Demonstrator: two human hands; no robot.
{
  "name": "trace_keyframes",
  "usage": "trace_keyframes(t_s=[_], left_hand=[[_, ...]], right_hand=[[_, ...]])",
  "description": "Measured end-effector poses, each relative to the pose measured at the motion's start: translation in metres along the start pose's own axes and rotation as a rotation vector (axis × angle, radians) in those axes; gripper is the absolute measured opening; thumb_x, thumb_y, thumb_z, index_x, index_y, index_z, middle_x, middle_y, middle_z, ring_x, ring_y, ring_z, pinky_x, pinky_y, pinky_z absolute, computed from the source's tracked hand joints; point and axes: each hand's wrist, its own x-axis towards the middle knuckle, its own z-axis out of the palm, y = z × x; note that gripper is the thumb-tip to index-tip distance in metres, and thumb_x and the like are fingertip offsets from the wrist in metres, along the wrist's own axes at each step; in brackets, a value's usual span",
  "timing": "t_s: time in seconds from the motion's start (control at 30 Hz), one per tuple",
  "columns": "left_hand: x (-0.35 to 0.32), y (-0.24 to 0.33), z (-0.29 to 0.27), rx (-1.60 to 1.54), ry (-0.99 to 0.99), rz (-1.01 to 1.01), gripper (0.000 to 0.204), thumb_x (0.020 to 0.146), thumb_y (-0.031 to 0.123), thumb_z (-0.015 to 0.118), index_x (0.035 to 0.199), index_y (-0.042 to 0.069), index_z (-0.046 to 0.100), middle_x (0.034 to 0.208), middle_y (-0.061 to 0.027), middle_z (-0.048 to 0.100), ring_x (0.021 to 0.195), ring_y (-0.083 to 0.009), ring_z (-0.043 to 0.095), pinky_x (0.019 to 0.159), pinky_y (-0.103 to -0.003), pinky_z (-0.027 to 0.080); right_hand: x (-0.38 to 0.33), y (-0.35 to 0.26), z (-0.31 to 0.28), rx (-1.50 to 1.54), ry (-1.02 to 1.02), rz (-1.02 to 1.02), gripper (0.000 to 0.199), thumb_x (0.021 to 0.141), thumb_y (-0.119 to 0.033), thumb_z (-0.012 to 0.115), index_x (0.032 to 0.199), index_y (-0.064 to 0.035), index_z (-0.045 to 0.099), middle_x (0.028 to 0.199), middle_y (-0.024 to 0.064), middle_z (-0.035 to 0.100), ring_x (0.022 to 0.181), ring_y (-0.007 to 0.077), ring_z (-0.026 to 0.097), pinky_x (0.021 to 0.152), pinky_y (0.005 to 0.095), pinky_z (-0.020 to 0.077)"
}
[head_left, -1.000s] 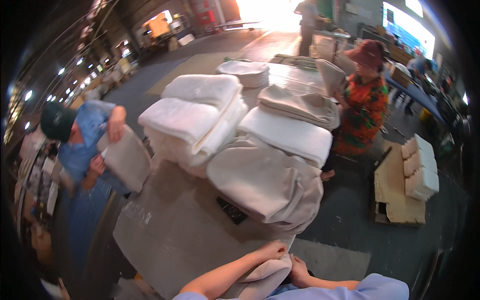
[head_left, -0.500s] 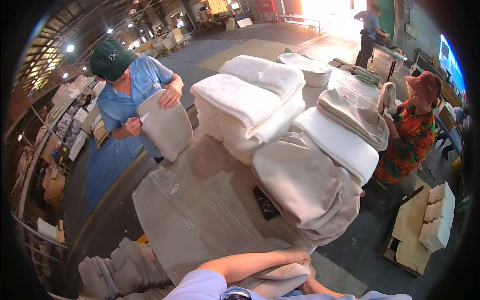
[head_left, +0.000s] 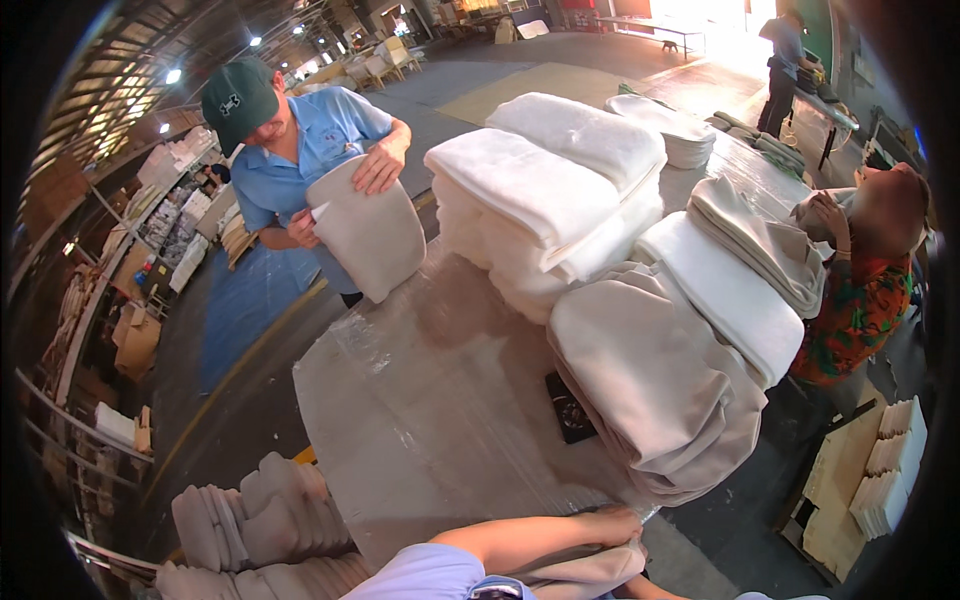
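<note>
At the lower edge, a beige fabric cover lies close against my body. My left arm reaches across to its far end, where my left hand is closed on the fabric. Only a sliver of my right hand shows beside the cover at the bottom rim; its fingers are hidden. Just beyond my hands, a pile of beige fabric covers lies on the plastic-covered table. White padding sheets are stacked behind it, next to more folded beige fabric.
A tall stack of white padding stands mid-table. Across the table, a co-worker in blue holds a beige cushion; another in a patterned shirt works at the right. Beige cushions are piled lower left. A dark flat object lies by the covers.
The whole view has shifted, so the table and people sit farther right in it. My right hand has dropped mostly out of sight. My left hand stays at the cover's end.
</note>
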Motion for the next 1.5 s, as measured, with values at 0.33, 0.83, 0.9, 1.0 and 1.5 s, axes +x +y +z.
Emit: trace_keyframes(t_s=[0.33, 0.83, 0.9, 1.0, 1.5], left_hand=[[-0.134, -0.038, -0.002, -0.274, 0.046, -0.23, 0.059, 0.105, 0.06, 0.05, 0.11, 0.004, 0.071, 0.111, -0.0143, 0.075, 0.103, -0.0323, 0.069, 0.089, -0.046, 0.05], [-0.19, -0.084, 0.038, -0.843, 0.686, -0.213, 0.024, 0.094, 0.019, 0.078, 0.11, 0.006, 0.067, 0.103, 0.0025, 0.07, 0.098, -0.0076, 0.061, 0.09, -0.028, 0.05], [-0.181, -0.05, 0.019, -0.824, 0.498, -0.529, 0.046, 0.099, 0.028, 0.074, 0.132, -0.003, 0.064, 0.121, -0.0108, 0.072, 0.109, -0.0176, 0.066, 0.098, -0.033, 0.052], [-0.169, -0.047, 0.014, -0.908, 0.266, -0.557, 0.049, 0.099, 0.033, 0.074, 0.127, -0.006, 0.067, 0.113, -0.013, 0.074, 0.099, -0.0192, 0.07, 0.085, -0.037, 0.056], [-0.126, -0.039, 0.034, -0.207, 0.516, -0.371, 0.038, 0.106, 0.04, 0.056, 0.108, 0.005, 0.072, 0.095, -0.0249, 0.072, 0.092, -0.0481, 0.069, 0.078, -0.053, 0.053]], right_hand=[[0.014, -0.007, 0.002, -0.009, -0.055, -0.169, 0.073, 0.108, -0.061, 0.047, 0.092, 0.005, 0.074, 0.081, 0.0131, 0.072, 0.074, 0.0232, 0.063, 0.073, 0.0442, 0.0534], [-0.05, -0.042, 0.051, -0.108, -0.093, -0.282, 0.065, 0.107, -0.057, 0.054, 0.099, 0.0041, 0.074, 0.087, 0.0086, 0.071, 0.077, 0.0178, 0.062, 0.073, 0.0398, 0.0521], [-0.04, -0.041, 0.033, -0.127, -0.031, -0.211, 0.061, 0.107, -0.055, 0.057, 0.086, 0.0004, 0.072, 0.077, 0.0055, 0.065, 0.069, 0.0156, 0.056, 0.065, 0.0379, 0.0486], [-0.032, -0.034, 0.028, -0.151, -0.079, -0.248, 0.062, 0.106, -0.057, 0.056, 0.085, -0.0005, 0.069, 0.077, 0.0057, 0.066, 0.069, 0.0164, 0.059, 0.063, 0.0368, 0.0505], [-0.035, -0.021, 0.027, -0.334, -0.049, -0.287, 0.058, 0.108, -0.053, 0.056, 0.084, -0.0011, 0.067, 0.077, 0.0059, 0.068, 0.067, 0.013, 0.06, 0.059, 0.0332, 0.0514]])
